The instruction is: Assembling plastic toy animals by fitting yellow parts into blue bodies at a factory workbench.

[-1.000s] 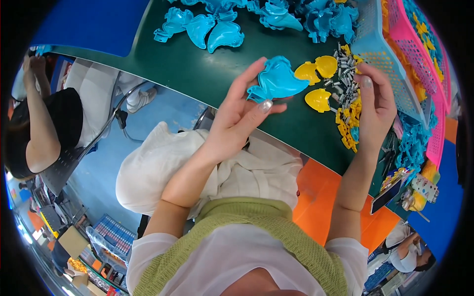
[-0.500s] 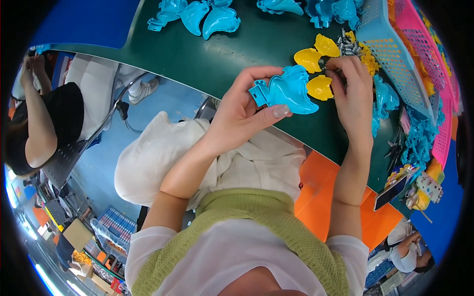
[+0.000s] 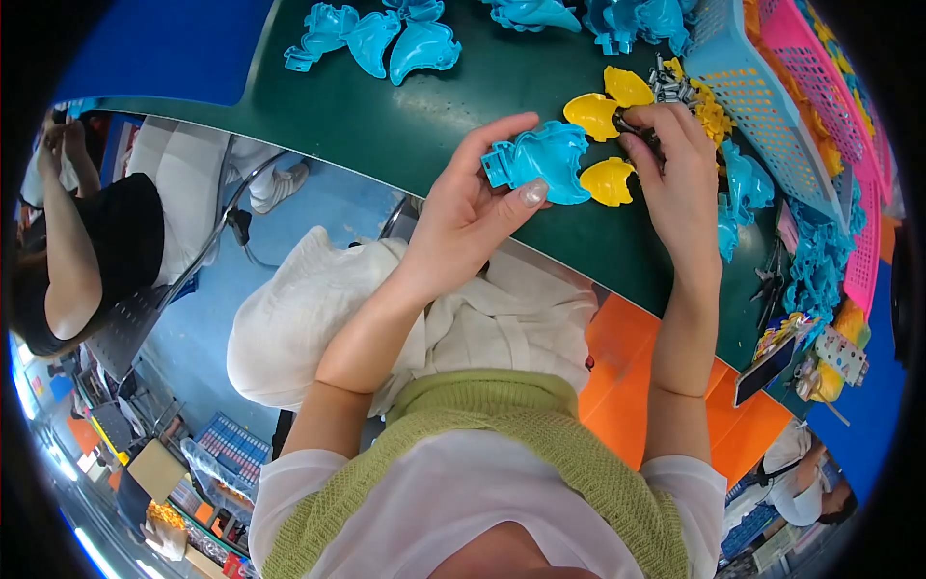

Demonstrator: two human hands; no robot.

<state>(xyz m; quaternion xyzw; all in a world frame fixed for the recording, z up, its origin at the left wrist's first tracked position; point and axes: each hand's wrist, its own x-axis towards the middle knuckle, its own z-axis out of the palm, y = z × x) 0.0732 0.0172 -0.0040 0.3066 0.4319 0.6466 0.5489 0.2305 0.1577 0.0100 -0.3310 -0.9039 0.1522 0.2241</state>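
a blue shell-like part (image 3: 546,166) is gripped between thumb and fingers of the left hand (image 3: 461,230), over the near side of the green table (image 3: 434,116). a small dark piece (image 3: 638,129) is pinched by the right hand (image 3: 683,179), just right of yellow cups (image 3: 589,116).

phone (image 3: 765,372) rests at worktop (image 3: 482,92) right end | blue panel (image 3: 164,50) borders left end | co-worker (image 3: 130,227) sits by near edge
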